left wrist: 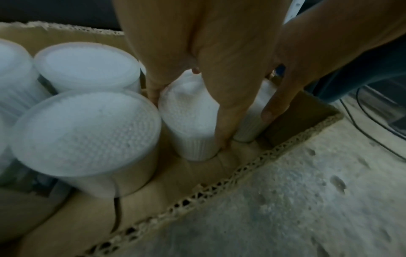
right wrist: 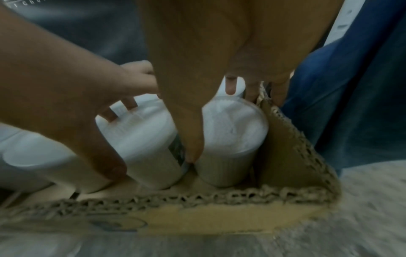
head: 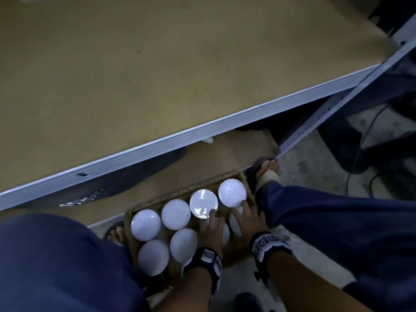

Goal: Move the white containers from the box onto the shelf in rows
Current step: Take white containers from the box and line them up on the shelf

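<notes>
A cardboard box [head: 180, 195] stands on the floor between my feet and holds several upright white containers [head: 175, 214] with round lids. Both hands reach into its right end. My left hand [head: 211, 224] wraps one container [left wrist: 193, 142], with the thumb down the near side and the fingers behind. My right hand [head: 246, 218] grips the container [right wrist: 232, 139] in the box's right corner, its thumb pushed down between the two containers. The brown shelf board [head: 157, 64] above, edged in metal [head: 180, 137], carries no containers in the head view.
Blue-trousered legs [head: 337, 221] and sandalled feet [head: 266, 171] flank the box. A perforated metal upright [head: 315, 119] rises at the shelf's right end. Black cables [head: 360, 140] lie on the concrete floor to the right. A dark bag [head: 112, 183] sits under the shelf.
</notes>
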The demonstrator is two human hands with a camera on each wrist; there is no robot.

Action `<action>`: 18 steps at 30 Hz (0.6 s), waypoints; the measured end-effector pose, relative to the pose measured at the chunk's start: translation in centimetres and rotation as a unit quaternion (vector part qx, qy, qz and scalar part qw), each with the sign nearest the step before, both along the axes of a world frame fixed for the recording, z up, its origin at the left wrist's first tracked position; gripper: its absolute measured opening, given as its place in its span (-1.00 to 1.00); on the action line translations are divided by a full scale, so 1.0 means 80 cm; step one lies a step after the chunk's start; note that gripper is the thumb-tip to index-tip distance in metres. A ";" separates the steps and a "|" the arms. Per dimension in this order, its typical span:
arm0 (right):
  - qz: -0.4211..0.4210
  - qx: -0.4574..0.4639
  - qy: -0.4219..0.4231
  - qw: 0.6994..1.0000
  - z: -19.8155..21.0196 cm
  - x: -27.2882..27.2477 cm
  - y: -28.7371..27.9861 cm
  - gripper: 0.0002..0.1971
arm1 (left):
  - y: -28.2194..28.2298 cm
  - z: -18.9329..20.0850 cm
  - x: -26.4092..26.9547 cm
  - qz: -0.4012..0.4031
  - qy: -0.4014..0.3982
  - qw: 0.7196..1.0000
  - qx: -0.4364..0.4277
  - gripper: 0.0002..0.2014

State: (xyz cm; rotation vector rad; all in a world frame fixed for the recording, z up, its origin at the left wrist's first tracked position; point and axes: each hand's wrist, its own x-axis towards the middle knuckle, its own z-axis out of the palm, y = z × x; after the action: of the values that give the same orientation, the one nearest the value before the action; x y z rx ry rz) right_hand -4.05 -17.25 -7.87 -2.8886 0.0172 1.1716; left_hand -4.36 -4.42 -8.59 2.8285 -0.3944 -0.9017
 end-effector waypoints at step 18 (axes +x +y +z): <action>-0.018 0.044 -0.044 0.998 0.154 0.051 -0.003 0.01 | 0.014 0.163 0.054 0.042 0.096 0.993 -0.056 -0.24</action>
State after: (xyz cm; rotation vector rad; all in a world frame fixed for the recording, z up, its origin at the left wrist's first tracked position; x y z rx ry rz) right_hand -0.01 -17.49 4.44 -2.8467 0.0151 1.0108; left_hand -0.02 -3.30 4.43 2.6070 -0.2890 -1.0847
